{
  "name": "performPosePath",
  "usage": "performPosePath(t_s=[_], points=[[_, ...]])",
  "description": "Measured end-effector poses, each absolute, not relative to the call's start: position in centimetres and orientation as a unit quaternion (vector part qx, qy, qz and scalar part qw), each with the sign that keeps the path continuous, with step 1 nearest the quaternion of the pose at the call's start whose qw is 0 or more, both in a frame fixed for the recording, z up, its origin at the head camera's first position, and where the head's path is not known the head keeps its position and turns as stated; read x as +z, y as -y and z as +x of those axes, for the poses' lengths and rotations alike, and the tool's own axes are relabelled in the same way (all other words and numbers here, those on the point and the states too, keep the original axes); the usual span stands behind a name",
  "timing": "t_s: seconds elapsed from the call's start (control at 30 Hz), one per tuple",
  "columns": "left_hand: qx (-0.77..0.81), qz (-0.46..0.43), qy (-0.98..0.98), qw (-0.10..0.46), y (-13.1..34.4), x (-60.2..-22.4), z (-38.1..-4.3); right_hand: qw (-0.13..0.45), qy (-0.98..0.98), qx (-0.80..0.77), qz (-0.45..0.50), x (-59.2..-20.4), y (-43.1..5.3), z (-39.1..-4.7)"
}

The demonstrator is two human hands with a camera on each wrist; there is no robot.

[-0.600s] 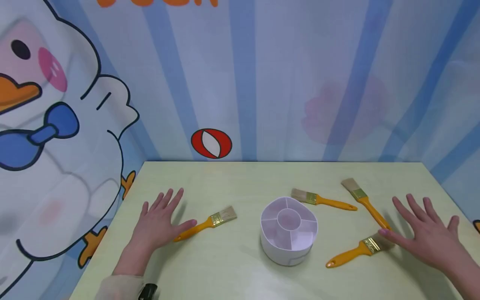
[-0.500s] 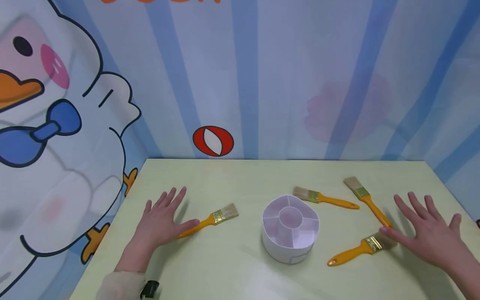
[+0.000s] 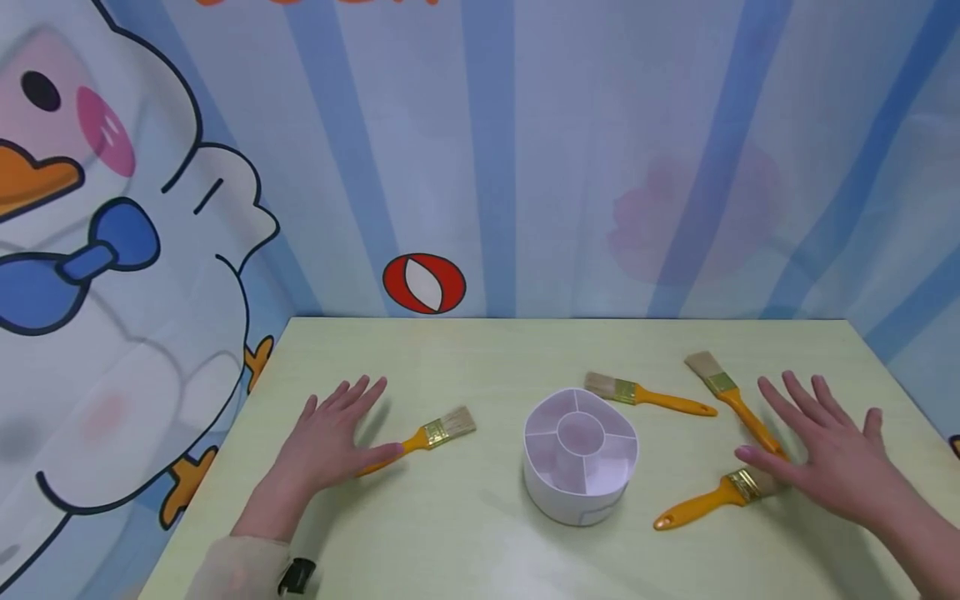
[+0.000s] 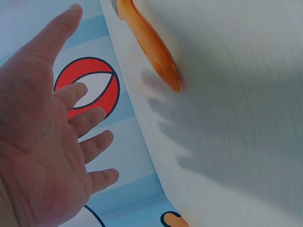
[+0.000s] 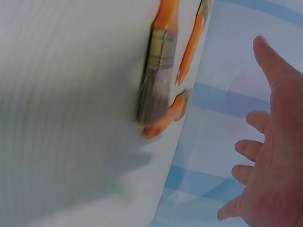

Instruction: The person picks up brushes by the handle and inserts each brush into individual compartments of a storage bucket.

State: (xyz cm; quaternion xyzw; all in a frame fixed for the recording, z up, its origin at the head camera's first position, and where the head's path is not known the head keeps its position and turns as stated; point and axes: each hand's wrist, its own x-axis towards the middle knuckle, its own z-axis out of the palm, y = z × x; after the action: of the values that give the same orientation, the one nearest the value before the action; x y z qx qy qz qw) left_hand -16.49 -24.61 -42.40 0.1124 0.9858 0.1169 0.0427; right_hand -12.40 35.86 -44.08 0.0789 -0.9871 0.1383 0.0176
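Observation:
My left hand point(image 3: 324, 442), fingers spread and palm down, hovers above the table at the left. Its thumb overlaps the handle of a paintbrush point(image 3: 427, 437) in the head view; in the left wrist view the orange handle point(image 4: 151, 45) lies apart from the hand. On the right, my right hand point(image 3: 840, 454) is also spread over the table, holding nothing. Beneath its thumb lie the bristles of a wide paintbrush point(image 3: 712, 502), partly hidden. A second paintbrush point(image 3: 742, 408) slants just beyond, and another paintbrush point(image 3: 667, 402) lies behind the white round divided organizer point(image 3: 581, 500).
The pale table point(image 3: 480, 550) backs onto a blue striped backdrop point(image 3: 555, 167) printed with a duck and a red-and-white ball. The organizer stands between the two hands, right of the middle, its compartments facing up.
My right hand has shifted left and slightly away from me, over the brushes. My left hand has drifted a little to the right. The brushes and organizer have stayed put.

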Motion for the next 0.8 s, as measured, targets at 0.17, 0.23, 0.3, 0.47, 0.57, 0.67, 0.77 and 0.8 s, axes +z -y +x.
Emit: performPosePath(t_s=[0.17, 0.23, 0.3, 0.47, 0.57, 0.67, 0.77, 0.8], points=[[0.11, 0.129, -0.984, 0.054, 24.2, -42.4, -16.7, 0.009, 0.98, 0.166, 0.109, -43.3, -34.4, -12.4], [0.112, 0.133, -0.983, 0.061, 24.0, -42.4, -16.8, 0.003, 0.977, 0.174, 0.122, -42.9, -33.7, -12.4], [0.115, 0.141, -0.981, 0.068, 23.9, -42.5, -16.9, -0.002, 0.974, 0.183, 0.136, -42.6, -33.1, -12.4], [0.113, 0.162, -0.977, 0.082, 23.9, -42.8, -17.1, -0.007, 0.962, 0.215, 0.166, -42.0, -31.5, -12.3], [0.112, 0.169, -0.975, 0.087, 23.9, -43.1, -17.2, -0.004, 0.954, 0.238, 0.182, -41.9, -30.6, -12.2], [0.112, 0.171, -0.974, 0.092, 23.9, -43.3, -17.2, -0.011, 0.944, 0.265, 0.194, -41.9, -29.9, -12.0], [0.112, 0.176, -0.973, 0.096, 23.7, -43.6, -17.2, -0.027, 0.935, 0.294, 0.198, -41.9, -29.1, -11.8], [0.111, 0.178, -0.973, 0.096, 23.6, -43.7, -17.1, -0.036, 0.933, 0.302, 0.195, -41.9, -28.8, -11.7]])
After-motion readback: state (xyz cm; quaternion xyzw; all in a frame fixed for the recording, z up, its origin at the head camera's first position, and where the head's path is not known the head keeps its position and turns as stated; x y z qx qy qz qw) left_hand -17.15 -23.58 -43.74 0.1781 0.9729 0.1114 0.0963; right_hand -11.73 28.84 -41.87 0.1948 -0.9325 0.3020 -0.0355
